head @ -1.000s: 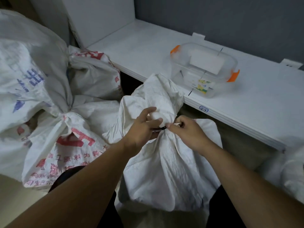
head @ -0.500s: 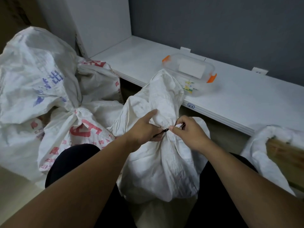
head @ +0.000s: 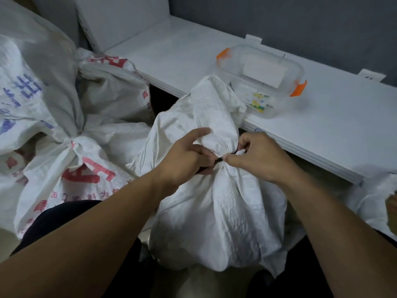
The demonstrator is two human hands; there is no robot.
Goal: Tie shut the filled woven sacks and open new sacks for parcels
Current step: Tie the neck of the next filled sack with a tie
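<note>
The left hand [head: 184, 157] clutches the gathered neck, likely the best hold, of the soft white woven sack [head: 217, 211], while the right hand [head: 257, 158] pinches its thin black tie [head: 219, 160].

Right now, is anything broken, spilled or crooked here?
Nothing looks spilled or torn. The left hand grips the gathered neck of the white sack, and the right hand pinches the black tie round it. Only the clear box looks a bit odd: it sits slanted to the edge of the white shelf.

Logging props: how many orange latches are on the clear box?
2. One orange latch sits at the clear box's left end, the other at its right end; none else shows, though blur could hide some.
</note>
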